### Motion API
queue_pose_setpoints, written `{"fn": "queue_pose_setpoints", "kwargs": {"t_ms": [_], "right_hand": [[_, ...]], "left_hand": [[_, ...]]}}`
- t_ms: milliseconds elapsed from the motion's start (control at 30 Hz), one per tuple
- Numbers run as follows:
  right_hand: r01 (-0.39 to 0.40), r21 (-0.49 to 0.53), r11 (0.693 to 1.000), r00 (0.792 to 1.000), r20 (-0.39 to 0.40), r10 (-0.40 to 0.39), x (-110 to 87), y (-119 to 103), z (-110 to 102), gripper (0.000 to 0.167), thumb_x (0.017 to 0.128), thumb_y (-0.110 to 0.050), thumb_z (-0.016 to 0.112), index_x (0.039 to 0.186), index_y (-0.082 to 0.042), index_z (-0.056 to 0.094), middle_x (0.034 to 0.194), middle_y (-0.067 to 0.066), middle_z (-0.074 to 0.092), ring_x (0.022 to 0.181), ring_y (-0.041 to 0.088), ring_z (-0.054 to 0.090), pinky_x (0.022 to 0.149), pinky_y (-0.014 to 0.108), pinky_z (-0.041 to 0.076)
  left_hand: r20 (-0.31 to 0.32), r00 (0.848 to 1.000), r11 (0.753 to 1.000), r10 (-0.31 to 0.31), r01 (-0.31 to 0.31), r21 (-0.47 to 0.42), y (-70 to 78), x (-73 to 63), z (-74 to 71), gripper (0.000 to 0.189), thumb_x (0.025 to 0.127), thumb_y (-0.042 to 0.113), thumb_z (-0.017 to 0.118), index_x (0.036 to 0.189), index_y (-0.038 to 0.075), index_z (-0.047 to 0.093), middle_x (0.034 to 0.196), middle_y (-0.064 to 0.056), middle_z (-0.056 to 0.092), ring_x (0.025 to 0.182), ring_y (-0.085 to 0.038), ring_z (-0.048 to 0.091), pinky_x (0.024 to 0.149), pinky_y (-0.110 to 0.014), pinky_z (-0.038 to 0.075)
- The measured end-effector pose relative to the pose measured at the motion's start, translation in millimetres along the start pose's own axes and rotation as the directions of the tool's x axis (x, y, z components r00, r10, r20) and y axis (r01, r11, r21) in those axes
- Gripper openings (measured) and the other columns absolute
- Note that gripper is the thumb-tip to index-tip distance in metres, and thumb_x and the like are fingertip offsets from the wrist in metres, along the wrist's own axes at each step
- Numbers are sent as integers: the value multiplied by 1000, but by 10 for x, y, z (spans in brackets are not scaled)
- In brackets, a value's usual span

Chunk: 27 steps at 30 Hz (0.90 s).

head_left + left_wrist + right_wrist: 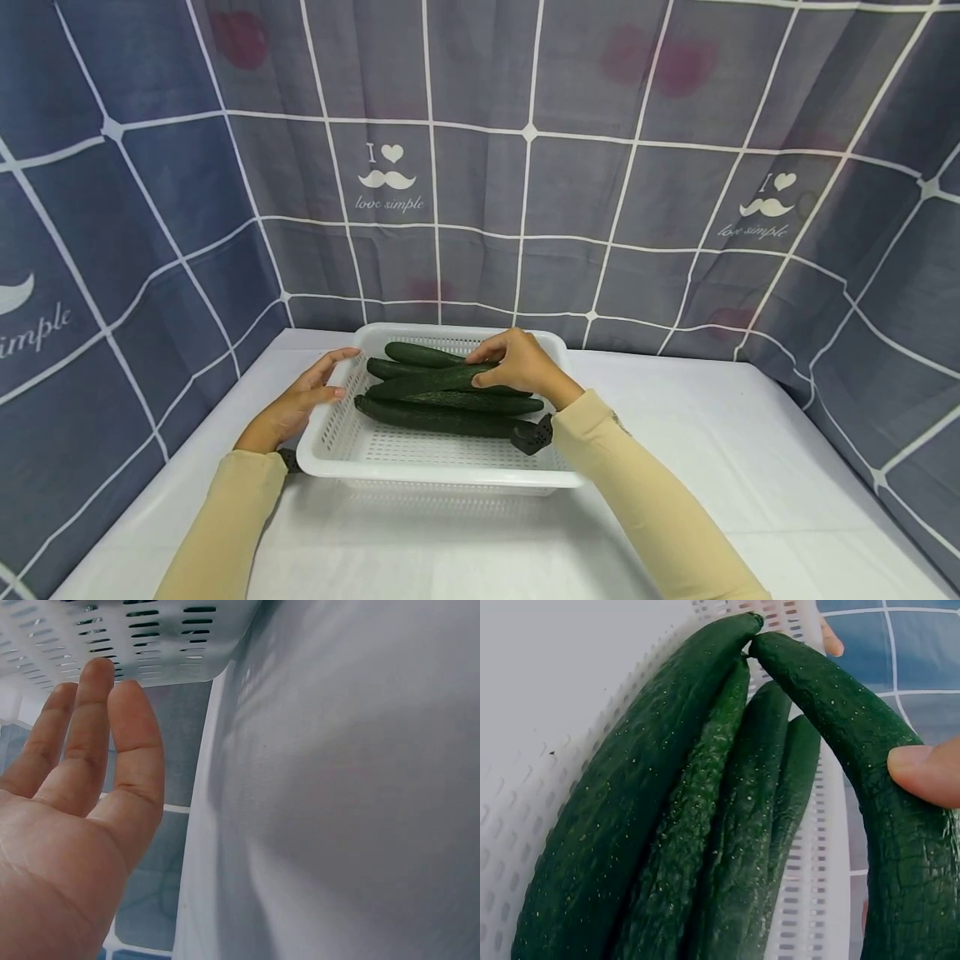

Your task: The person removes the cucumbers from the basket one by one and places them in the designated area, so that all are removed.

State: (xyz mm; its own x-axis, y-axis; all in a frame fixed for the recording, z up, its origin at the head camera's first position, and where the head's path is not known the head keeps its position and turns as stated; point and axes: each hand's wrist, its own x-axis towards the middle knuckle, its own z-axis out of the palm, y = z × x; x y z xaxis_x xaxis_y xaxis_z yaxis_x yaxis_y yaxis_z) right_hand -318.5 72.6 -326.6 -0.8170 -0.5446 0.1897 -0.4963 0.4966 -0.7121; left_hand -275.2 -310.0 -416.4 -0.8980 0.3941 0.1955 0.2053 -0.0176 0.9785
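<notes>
Altogether, five dark green cucumbers (450, 419) in and over one white slotted basket (442, 477), laid roughly lengthwise and gathered toward its far side. Of those, one held cucumber (420, 383) in the middle of the group, pinched between thumb and fingers of the right hand (521, 362) toward its right end. In the right wrist view, one digit pressed against the curved skin, far tip close to the tips of the other four, all four side by side in the basket. Impossible to tell how much of the held one rests on its neighbours.

At the basket's left end, one left hand (296, 406) with a wide gap between thumb and fingers, gripping nothing. Three fingers visible from the left wrist, nearly straight, pointing to the slotted wall; no telling whether touching.

Around both wrists, two beige sleeves (232, 517), with two black devices (532, 435) partly showing. Beneath, one white-covered table (750, 467). Behind and at both sides, dark grey-blue curtain (480, 183) with white grid lines, bearing two whole moustache prints (387, 179) at the back and one cut off at the left edge.
</notes>
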Motion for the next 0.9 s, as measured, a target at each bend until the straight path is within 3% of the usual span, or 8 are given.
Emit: {"fn": "queue_pose_setpoints", "kwargs": {"t_ms": [367, 667, 900], "right_hand": [[47, 9, 999, 998, -35, -46, -129, 14, -166, 28, 83, -6, 91, 111, -7, 85, 109, 3, 82, 105, 24, 72, 97, 44, 57], [84, 45, 995, 993, -90, -80, -230, 73, -295, 30, 82, -5, 91, 111, -4, 84, 107, 5, 81, 97, 20, 72, 86, 37, 57], [96, 112, 989, 990, -115, -83, -322, 153, -402, 28, 83, -6, 89, 111, -2, 83, 106, 9, 81, 91, 19, 75, 81, 33, 59]], "left_hand": [[10, 1000, 1000, 8, -8, -9, -6, -1, -5, 56, 100, 12, 61, 146, 42, 54, 148, 6, 45, 125, -14, 58, 90, -44, 59], [-15, 1000, 1000, -1, 1, 20, 3, 4, 18, 55, 100, 13, 61, 145, 43, 54, 155, -2, 36, 128, -14, 55, 91, -42, 58], [-9, 1000, 1000, 10, -10, 4, -15, 6, 11, 56, 100, 12, 61, 146, 42, 55, 152, 5, 39, 126, -13, 56, 91, -42, 58]]}}
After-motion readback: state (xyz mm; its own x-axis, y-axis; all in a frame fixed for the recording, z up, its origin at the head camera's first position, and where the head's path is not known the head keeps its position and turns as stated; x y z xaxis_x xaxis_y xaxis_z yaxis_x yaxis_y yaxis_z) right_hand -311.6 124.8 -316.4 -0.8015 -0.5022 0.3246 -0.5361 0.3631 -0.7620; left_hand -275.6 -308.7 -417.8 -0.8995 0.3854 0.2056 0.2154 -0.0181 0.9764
